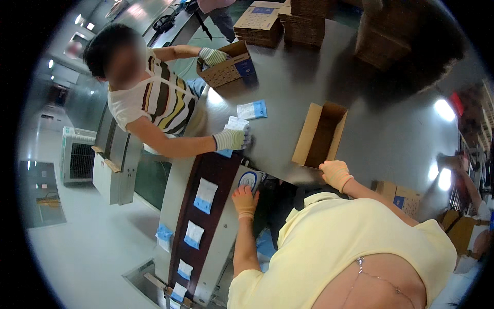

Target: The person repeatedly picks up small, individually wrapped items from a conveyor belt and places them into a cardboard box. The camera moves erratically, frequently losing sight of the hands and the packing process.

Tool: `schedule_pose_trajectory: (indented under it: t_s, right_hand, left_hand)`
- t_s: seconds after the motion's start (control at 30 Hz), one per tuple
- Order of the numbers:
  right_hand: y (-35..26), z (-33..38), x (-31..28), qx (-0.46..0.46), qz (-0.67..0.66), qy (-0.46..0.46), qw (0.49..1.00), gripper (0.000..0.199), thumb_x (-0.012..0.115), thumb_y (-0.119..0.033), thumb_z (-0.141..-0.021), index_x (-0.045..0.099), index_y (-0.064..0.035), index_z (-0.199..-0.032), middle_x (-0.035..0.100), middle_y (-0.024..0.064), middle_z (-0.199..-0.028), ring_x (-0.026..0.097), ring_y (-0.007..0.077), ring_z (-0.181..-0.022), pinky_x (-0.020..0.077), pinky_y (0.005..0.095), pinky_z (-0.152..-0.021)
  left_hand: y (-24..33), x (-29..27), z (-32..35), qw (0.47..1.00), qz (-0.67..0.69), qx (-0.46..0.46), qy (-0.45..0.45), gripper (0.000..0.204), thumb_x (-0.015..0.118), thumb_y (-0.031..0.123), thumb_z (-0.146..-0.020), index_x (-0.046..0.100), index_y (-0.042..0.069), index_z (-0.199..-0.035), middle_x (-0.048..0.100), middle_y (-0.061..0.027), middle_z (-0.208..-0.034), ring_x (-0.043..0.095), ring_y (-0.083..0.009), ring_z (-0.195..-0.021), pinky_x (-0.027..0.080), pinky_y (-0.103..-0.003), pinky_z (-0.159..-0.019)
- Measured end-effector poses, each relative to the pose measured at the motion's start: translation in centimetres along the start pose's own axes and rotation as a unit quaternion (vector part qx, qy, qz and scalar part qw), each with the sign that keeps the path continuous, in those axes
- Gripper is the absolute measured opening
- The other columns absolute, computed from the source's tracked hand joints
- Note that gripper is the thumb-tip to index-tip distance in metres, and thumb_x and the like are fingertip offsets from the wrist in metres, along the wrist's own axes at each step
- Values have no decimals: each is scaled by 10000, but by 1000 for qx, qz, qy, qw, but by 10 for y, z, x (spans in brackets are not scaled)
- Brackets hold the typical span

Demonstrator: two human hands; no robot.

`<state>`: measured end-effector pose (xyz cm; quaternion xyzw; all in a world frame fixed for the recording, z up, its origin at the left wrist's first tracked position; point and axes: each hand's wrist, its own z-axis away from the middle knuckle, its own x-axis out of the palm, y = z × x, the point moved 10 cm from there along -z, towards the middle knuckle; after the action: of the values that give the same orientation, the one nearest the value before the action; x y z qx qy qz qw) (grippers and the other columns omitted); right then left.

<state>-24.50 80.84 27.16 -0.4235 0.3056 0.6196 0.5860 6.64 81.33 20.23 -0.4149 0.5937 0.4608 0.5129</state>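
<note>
1. Left hand (pixel 244 202): fingers spread and slightly bent, flat on the conveyor frame (pixel 225 229), nothing gripped; looks like a brace.
2. Right hand (pixel 336 174): curled, gripping the near end of the open carton (pixel 307 133), probably to steady it.
3. Open carton: on the tabletop (pixel 280 116), just beyond the right hand, mouth up so the inside is reachable. Plain brown cardboard, long and narrow, left flap folded outward. Interior dark; no contents visible, but can't be sure.
4. Belt packets (pixel 195 234): spaced along the dark red belt (pixel 210 226), presumably so each lifts singly. Soft, flat, white with blue ends.
5. Co-worker's striped gloves (pixel 229 139): one on packets at the belt's end, the other inside a printed carton (pixel 231 73), tilted toward the co-worker, likely for access.
6. Flattened cartons (pixel 257 32): stacked at the far side, likely to save space.
</note>
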Motion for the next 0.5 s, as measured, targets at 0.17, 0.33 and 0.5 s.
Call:
schedule_pose_trajectory:
  t_s: [0.17, 0.33, 0.5]
  right_hand:
    - [-2, -1, 3, 12, -7, -9, 1000, 153, 617, -200, -822, 690, -78, -881, 678, 99, -829, 668, 291, -783, 548, 407, -662]
    - [-2, -6, 3, 9, -11, -3, 1000, 155, 623, -203, -814, 692, -81, -881, 680, 100, -829, 671, 292, -793, 549, 407, -665]
    - [0, -4, 2, 18, -14, 1, 1000, 166, 629, -215, -811, 692, -85, -893, 682, 99, -840, 671, 298, -794, 550, 401, -672]
  left_hand:
    - [-2, -1, 2, 999, -5, 14, 29, 443, 733, 385, -696, 541, 94, -969, 538, -104, -1072, 505, -305, -967, 402, -449, -810]
    - [-4, 2, 2, 999, 1, 10, 31, 430, 738, 368, -690, 548, 86, -955, 548, -117, -1062, 520, -316, -967, 405, -450, -820]
    - [2, -8, 2, 997, 20, 27, 66, 418, 732, 356, -683, 566, 98, -968, 564, -90, -1023, 525, -312, -945, 396, -441, -789]
